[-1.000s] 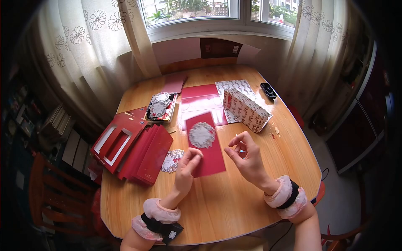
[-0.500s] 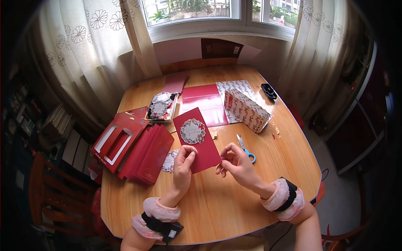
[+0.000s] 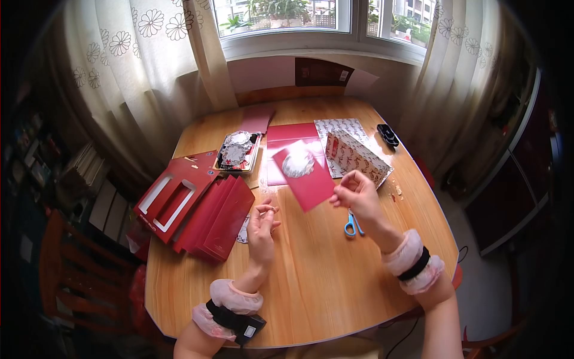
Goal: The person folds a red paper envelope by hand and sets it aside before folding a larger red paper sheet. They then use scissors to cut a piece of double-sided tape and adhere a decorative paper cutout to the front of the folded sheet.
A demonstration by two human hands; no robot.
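The left hand [image 3: 261,233] hovers with loosely bent, parted fingers. Blue-handled scissors [image 3: 351,227] lie near the right hand [image 3: 362,194], whose fingertips pinch a red card [image 3: 308,192] by its corner; the card, bearing a blurred, round pale cutout [image 3: 298,164], extends leftward and away.

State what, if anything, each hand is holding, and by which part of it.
The right hand holds the red card by its lower right corner. The left hand is apart from the card; whether it pinches something tiny cannot be told.
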